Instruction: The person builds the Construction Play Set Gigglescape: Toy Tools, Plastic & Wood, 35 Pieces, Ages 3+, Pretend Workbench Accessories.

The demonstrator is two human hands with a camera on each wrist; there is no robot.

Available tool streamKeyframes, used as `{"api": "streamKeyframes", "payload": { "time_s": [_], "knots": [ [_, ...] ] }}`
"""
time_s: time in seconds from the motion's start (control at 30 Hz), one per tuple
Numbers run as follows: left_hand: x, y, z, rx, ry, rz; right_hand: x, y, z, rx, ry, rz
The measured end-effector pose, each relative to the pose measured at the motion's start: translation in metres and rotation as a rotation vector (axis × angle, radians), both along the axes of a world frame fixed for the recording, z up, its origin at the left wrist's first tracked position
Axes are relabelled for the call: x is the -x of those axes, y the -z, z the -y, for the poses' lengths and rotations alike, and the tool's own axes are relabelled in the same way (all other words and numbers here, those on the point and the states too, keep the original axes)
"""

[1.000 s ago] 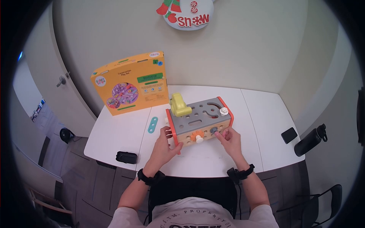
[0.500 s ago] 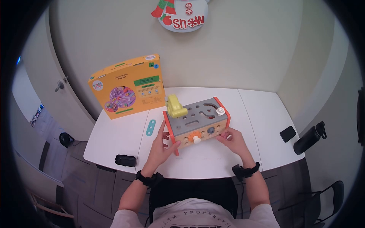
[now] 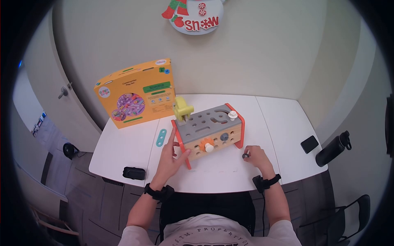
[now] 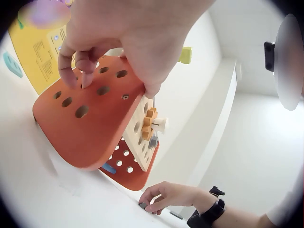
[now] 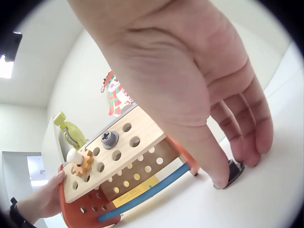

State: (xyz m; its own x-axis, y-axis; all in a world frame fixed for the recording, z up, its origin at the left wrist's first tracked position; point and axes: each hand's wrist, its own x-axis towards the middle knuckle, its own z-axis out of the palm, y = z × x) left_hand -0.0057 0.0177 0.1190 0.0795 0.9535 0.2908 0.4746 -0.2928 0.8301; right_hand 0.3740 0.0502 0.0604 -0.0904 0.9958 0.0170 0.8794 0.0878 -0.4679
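Observation:
A toy workbench [image 3: 211,123] with a grey top and orange-red side panels stands in front of me. My left hand [image 3: 171,158] holds its left side panel [image 4: 90,118], thumb at the front edge and fingers against the outer face. Just above the table, off the bench's right front corner, my right hand [image 3: 256,156] pinches a small dark grey nut-like piece [image 5: 233,172], partly hidden by the fingers. A grey slotted screw [image 5: 109,138] sits in the wooden front board, to the right of an orange gear [image 5: 82,162] with a white bolt [image 3: 209,147] through it.
A yellow-green clamp-like piece [image 3: 182,108] and a white knob [image 3: 232,115] sit on the bench top. Left of it lies a teal holed strip [image 3: 161,137]; behind stands a yellow box [image 3: 135,94]. A black case [image 3: 134,173], phone [image 3: 309,144] and bottle [image 3: 332,149] are farther out.
My right hand has left the grey screw, passed the bench's lower right corner and moved toward me with the grey piece pinched. The left hand stays on the side panel.

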Motion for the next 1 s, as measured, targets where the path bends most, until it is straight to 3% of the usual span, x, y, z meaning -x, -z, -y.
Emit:
{"api": "streamKeyframes", "payload": {
  "time_s": [0.1, 0.2, 0.33, 0.47, 0.53, 0.77, 0.9, 1.0],
  "knots": [
    [0.003, 0.003, -0.002, -0.009, -0.009, 0.046, 0.005, -0.012, 0.003, 0.010, -0.084, -0.105],
    [0.004, -0.002, -0.001, -0.020, -0.003, 0.036, 0.015, -0.021, 0.004, 0.150, -0.242, -0.429],
    [0.006, -0.004, -0.001, -0.014, -0.006, 0.038, 0.054, -0.007, 0.010, 0.361, -0.276, -0.917],
    [0.006, -0.008, 0.000, -0.037, -0.014, 0.034, 0.095, 0.003, 0.011, 0.387, -0.154, -1.175],
    [0.004, -0.008, 0.001, -0.059, -0.012, 0.049, 0.109, 0.016, 0.002, 0.391, -0.079, -1.421],
    [0.007, -0.016, 0.004, -0.030, -0.047, 0.012, 0.150, -0.003, -0.010, 0.318, 0.177, -2.066],
    [0.005, -0.015, 0.004, -0.077, -0.052, 0.003, 0.161, -0.013, -0.007, 0.303, 0.231, -2.215],
    [0.004, -0.026, 0.012, -0.047, -0.118, -0.168, 0.165, -0.019, -0.006, 0.294, 0.275, -2.222]
  ]
}}
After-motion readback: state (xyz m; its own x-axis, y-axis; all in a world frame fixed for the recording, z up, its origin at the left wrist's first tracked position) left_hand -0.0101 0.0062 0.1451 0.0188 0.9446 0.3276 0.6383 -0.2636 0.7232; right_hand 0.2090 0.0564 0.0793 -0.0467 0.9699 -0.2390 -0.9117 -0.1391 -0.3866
